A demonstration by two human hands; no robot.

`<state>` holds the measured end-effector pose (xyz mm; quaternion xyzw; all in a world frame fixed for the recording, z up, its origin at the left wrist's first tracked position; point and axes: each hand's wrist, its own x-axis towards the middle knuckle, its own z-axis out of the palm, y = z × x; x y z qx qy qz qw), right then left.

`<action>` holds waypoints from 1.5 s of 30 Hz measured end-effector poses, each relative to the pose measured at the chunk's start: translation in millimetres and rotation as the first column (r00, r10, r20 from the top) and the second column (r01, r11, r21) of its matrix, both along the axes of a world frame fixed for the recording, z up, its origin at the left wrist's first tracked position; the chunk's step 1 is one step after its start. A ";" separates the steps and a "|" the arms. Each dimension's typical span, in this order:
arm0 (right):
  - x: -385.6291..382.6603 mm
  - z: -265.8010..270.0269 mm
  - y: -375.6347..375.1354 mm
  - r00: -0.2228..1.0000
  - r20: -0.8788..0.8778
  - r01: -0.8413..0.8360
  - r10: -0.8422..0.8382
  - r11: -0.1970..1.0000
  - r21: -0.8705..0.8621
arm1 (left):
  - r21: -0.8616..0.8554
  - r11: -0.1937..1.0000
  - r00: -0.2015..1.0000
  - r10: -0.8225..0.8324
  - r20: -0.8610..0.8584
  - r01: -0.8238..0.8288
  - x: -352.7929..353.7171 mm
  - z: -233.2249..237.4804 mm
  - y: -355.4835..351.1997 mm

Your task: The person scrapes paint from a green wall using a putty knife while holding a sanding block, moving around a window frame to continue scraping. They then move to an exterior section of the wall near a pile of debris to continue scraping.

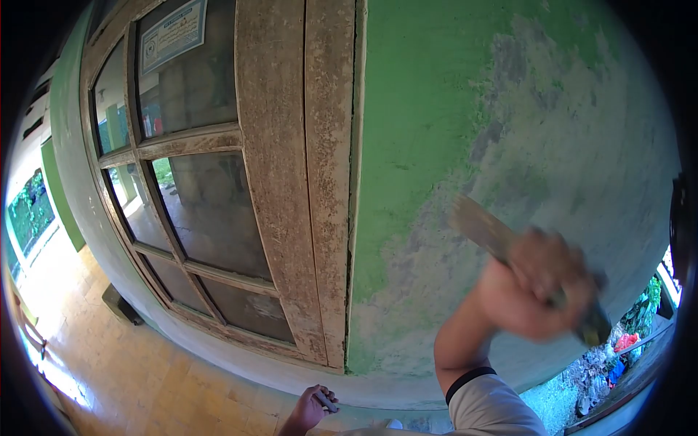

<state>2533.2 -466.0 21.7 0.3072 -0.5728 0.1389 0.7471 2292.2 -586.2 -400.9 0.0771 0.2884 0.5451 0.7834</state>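
Observation:
My right hand [542, 287] is raised in front of the wall, its fingers wrapped round a flat-bladed scraper [483, 225]. The blade points up and left toward the wall, and the dark handle end sticks out below the fist. Hand and tool are blurred by motion. Behind them the wall's green paint [422, 109] gives way to a patchy grey-white bare area [567, 145] with a ragged edge. Low in the view, my left hand [309, 407] is closed on a small grey object [326, 401] whose kind I cannot tell.
Left of the green paint stands a worn wooden window frame [276, 182] with several glass panes and a paper sticker [173, 35]. A yellowish tiled floor [167, 370] runs along the wall at lower left. Plants and litter [625, 345] lie beyond the wall at lower right.

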 end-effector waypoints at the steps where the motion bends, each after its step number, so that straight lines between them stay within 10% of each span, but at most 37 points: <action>1: -7.8 4.2 12.3 1.000 0.001 0.002 -0.002 1.000 -0.007 | 0.006 1.000 1.000 -0.003 -0.009 0.003 0.8 1.4 1.5; 3: -26.4 10.5 26.4 0.984 0.014 -0.170 0.178 0.958 -0.232 | -0.001 1.000 1.000 -0.011 -0.023 0.011 1.8 4.0 -2.3; 9: -19.7 4.9 -11.7 0.994 -0.096 -0.048 0.053 0.998 0.049 | 0.025 1.000 1.000 -0.009 -0.024 0.009 -1.0 6.2 -0.5; 13: -27.1 12.3 12.1 0.992 -0.003 -0.118 0.124 0.944 -0.308 | 0.024 1.000 0.999 0.015 -0.047 -0.014 -0.4 5.2 -4.3; 16: -9.4 8.6 -16.0 0.994 -0.100 -0.050 0.053 0.998 0.038 | 0.050 0.999 0.999 0.023 -0.030 -0.022 -8.7 1.0 -4.9; 27: 1.7 13.1 -12.5 0.993 -0.114 -0.044 0.043 0.999 -0.012 | 0.038 0.999 1.000 0.013 -0.007 -0.013 -7.7 1.3 0.5; 30: -17.9 20.2 17.7 0.997 -0.006 -0.079 0.081 0.965 -0.250 | -0.002 1.000 0.999 0.004 -0.050 -0.004 -2.3 9.7 -4.1; 37: -5.7 18.4 2.9 0.995 -0.084 0.057 -0.056 0.998 0.009 | 0.031 1.000 1.000 0.001 -0.022 -0.001 -4.3 6.6 -0.9; 39: -14.1 23.6 19.0 0.995 -0.004 -0.096 0.099 0.961 -0.260 | 0.017 1.000 0.999 0.005 -0.047 -0.004 -5.8 5.0 -6.0; 45: -1.3 23.6 -9.6 0.988 -0.144 -0.062 0.065 0.998 0.023 | 0.009 0.999 0.999 0.032 -0.016 -0.032 -8.9 4.0 -4.8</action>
